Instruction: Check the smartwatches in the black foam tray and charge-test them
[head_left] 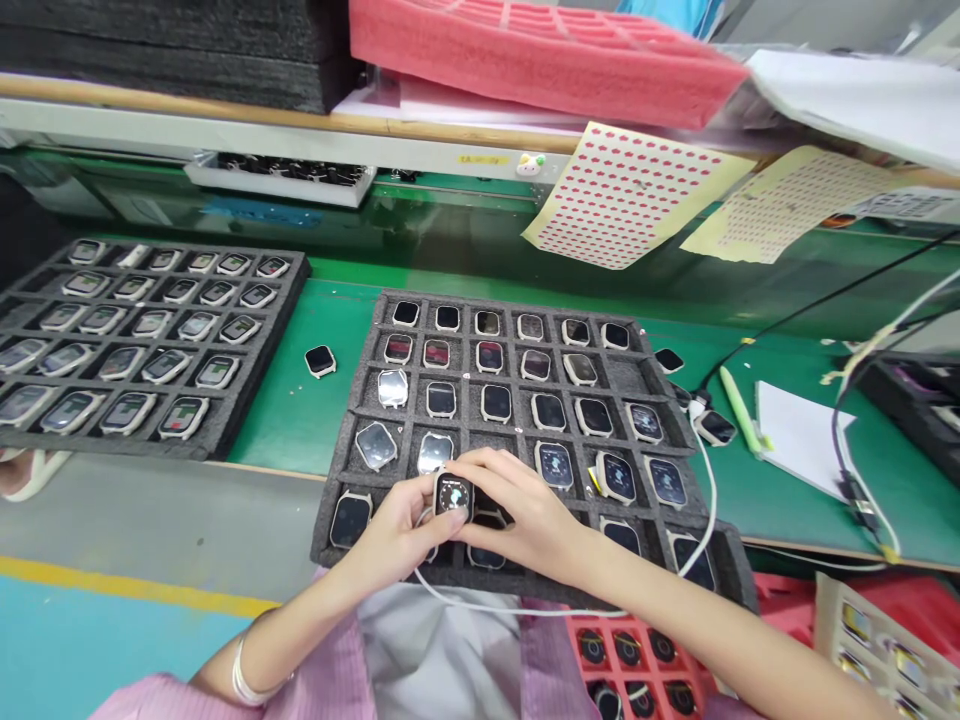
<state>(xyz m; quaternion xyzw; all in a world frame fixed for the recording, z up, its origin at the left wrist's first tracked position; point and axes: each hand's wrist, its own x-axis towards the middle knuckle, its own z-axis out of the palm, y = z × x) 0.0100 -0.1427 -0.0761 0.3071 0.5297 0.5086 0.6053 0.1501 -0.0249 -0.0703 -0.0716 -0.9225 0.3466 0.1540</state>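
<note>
Between my two hands is a smartwatch body (454, 496) without a strap, its square screen lit with a dial. My left hand (405, 532) grips its left side, and a white cable (517, 611) runs out from under these fingers. On the watch's right side, my right hand (517, 505) closes with the thumb at the lower screen edge and the fingers along the top. Both hands are over the front of a dark grey foam tray (517, 437), whose compartments hold many watch bodies. Some screens in the tray are lit, others dark; my hands hide a few compartments.
Another grey foam tray (266, 350) of watches stands left. A loose watch (321, 361) lies between the trays. At right are a green pen (741, 410), white paper (799, 440) and black cables (844, 440). Sticker sheets (634, 195) hang from the shelf. Red trays (720, 655) sit below the bench.
</note>
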